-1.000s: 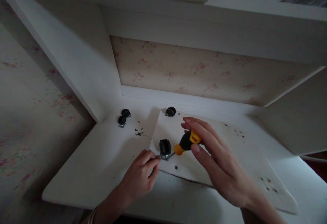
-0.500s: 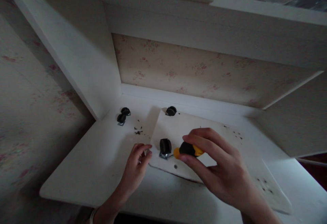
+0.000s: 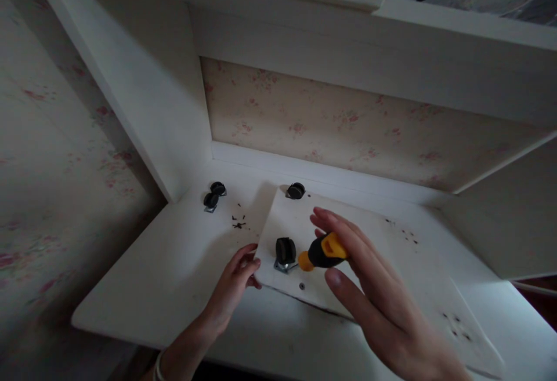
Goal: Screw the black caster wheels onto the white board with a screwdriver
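My left hand (image 3: 238, 276) pinches the left front corner of a white board (image 3: 369, 242), its thumb on top. A screwdriver (image 3: 322, 251) with a yellow and black handle leans toward a black caster wheel (image 3: 285, 251), its shaft tip at the caster's metal plate. My right hand (image 3: 369, 288) has loosened around that handle. Its thumb and fingers are spread apart while the handle's end still rests against the inside of the hand. A screw in the plate cannot be made out.
Another caster (image 3: 296, 190) stands at the board's back left corner. Two loose casters (image 3: 214, 195) and several dark screws (image 3: 238, 224) lie on the white desk (image 3: 143, 276) to the left. A hole (image 3: 301, 286) shows near the board's front edge. White shelving (image 3: 304, 33) overhangs the back.
My right thumb and fingers have spread from their grip on the screwdriver handle, which now shows more yellow. My left fingers have shifted further around the board's corner. The view has shifted slightly.
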The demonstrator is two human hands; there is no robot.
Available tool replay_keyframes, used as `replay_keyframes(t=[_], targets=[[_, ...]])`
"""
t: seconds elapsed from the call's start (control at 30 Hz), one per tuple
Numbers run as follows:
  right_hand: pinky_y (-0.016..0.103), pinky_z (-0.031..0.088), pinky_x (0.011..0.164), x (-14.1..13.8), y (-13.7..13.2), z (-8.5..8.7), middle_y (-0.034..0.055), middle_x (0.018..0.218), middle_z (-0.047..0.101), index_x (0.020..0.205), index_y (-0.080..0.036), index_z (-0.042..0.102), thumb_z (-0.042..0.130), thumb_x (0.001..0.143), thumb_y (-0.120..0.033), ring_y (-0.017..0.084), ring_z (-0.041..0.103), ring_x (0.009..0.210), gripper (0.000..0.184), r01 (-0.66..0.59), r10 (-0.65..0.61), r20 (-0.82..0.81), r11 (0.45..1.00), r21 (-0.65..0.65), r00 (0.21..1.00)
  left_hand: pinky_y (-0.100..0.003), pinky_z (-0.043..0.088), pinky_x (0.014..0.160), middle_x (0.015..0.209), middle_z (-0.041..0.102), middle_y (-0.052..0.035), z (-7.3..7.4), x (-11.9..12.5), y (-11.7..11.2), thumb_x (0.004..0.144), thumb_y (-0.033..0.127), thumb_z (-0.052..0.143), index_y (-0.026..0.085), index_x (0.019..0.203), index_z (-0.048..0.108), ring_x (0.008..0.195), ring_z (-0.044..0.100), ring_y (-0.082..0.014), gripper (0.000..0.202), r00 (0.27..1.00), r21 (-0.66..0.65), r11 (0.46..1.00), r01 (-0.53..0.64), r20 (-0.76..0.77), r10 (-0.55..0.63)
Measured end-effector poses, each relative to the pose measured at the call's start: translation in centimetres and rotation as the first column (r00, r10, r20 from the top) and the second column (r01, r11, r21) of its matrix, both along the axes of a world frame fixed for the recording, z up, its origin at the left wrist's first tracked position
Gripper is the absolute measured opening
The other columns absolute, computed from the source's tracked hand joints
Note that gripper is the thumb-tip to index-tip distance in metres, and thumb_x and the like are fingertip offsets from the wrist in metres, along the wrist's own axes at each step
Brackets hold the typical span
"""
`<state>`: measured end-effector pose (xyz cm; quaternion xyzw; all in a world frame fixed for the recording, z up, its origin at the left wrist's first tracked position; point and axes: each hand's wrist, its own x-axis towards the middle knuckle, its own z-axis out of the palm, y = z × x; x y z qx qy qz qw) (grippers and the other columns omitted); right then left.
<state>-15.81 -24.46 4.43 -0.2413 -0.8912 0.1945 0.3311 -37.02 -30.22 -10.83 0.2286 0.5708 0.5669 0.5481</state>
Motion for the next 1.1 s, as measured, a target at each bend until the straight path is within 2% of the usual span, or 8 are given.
replay_keyframes(t=[0.1, 0.2, 0.4, 0.57, 0.73, 0.83, 0.97, 1.1], targets=[[0.031, 0.061, 0.091, -0.1, -0.3, -0.3, 0.0103, 0.126, 0.063, 0.141, -0.024, 0.049, 0.060, 0.094, -0.013, 0.020, 0.064, 0.115, 0.050, -0.036, 0.040, -0.080, 0.998, 0.053, 0.996, -0.031, 0.052, 0.067, 0.103, 0.060, -0.0082, -0.1, 0.1, -0.1, 0.079, 0.040, 0.067, 0.015, 0.125, 0.056, 0.083, 0.060, -0.0190, 0.054, 1.000, 0.014, 1.000, 0.006, 0.008, -0.006], [0.023, 0.062, 0.077, -0.6, -0.6, -0.2, 0.0072, 0.110, 0.062, 0.127, -0.024, 0.058, 0.069, 0.089, -0.016, 0.015, 0.068, 0.095, 0.040, 0.084, -0.065, -0.129, 0.986, 0.145, 0.990, -0.031, 0.051, 0.066, 0.102, 0.060, -0.0075, -0.1, 0.2, -0.1, 0.080, 0.040, 0.066, 0.015, 0.125, 0.056, 0.081, 0.061, -0.0180, 0.052, 1.000, 0.026, 1.000, 0.004, 0.001, -0.004], [0.036, 0.060, 0.096, -0.3, -1.6, -0.4, 0.0135, 0.135, 0.059, 0.146, -0.022, 0.044, 0.051, 0.099, -0.023, 0.024, 0.061, 0.125, 0.048, 0.044, -0.047, 0.025, 0.992, 0.116, 0.999, -0.031, 0.052, 0.064, 0.100, 0.059, -0.0072, -0.3, 0.2, -0.1, 0.079, 0.041, 0.067, 0.016, 0.124, 0.057, 0.080, 0.060, -0.0186, 0.053, 1.000, 0.027, 0.999, -0.018, 0.000, 0.018], [0.021, 0.062, 0.067, -0.8, -1.9, -1.3, 0.0055, 0.103, 0.063, 0.123, -0.024, 0.058, 0.073, 0.084, -0.013, 0.015, 0.068, 0.087, 0.043, 0.151, -0.115, -0.202, 0.973, 0.174, 0.973, -0.031, 0.052, 0.062, 0.098, 0.058, -0.0061, -0.5, 0.2, -0.1, 0.078, 0.042, 0.067, 0.015, 0.123, 0.056, 0.075, 0.060, -0.0171, 0.053, 1.000, 0.030, 1.000, -0.007, -0.010, 0.007], [0.036, 0.062, 0.091, -0.4, -2.0, -2.3, 0.0146, 0.134, 0.059, 0.147, -0.021, 0.045, 0.052, 0.098, -0.024, 0.026, 0.062, 0.122, 0.050, 0.116, -0.111, -0.060, 0.989, 0.095, 0.992, -0.032, 0.052, 0.063, 0.101, 0.056, -0.0060, -0.3, 0.2, -0.1, 0.078, 0.040, 0.065, 0.016, 0.123, 0.056, 0.075, 0.059, -0.0164, 0.052, 1.000, 0.014, 1.000, -0.006, -0.018, 0.006], [0.034, 0.063, 0.087, -0.2, -2.4, -2.6, 0.0101, 0.124, 0.066, 0.150, -0.028, 0.040, 0.056, 0.095, -0.017, 0.023, 0.068, 0.112, 0.058, 0.064, -0.053, -0.123, 0.994, 0.085, 0.991, -0.032, 0.052, 0.064, 0.102, 0.056, -0.0064, -0.2, 0.3, -0.2, 0.078, 0.041, 0.065, 0.017, 0.123, 0.057, 0.076, 0.059, -0.0170, 0.052, 1.000, 0.009, 1.000, -0.014, -0.023, 0.015], [0.026, 0.065, 0.073, -0.5, -2.2, -2.8, 0.0058, 0.112, 0.058, 0.139, -0.033, 0.052, 0.069, 0.082, -0.003, 0.018, 0.068, 0.097, 0.067, 0.141, -0.101, -0.295, 0.983, 0.116, 0.950, -0.031, 0.052, 0.063, 0.103, 0.057, -0.0069, -0.3, 0.4, -0.3, 0.079, 0.041, 0.064, 0.017, 0.122, 0.057, 0.077, 0.060, -0.0169, 0.049, 0.999, 0.011, 1.000, -0.027, -0.030, 0.028], [0.043, 0.064, 0.085, -0.5, -1.9, -3.0, 0.0135, 0.133, 0.055, 0.142, -0.030, 0.050, 0.054, 0.094, -0.018, 0.029, 0.064, 0.118, 0.049, 0.103, -0.086, -0.273, 0.994, 0.048, 0.958, -0.030, 0.052, 0.064, 0.103, 0.058, -0.0073, -0.4, 0.4, -0.3, 0.080, 0.042, 0.062, 0.018, 0.121, 0.058, 0.075, 0.060, -0.0161, 0.047, 1.000, 0.016, 1.000, -0.010, -0.021, 0.010]])
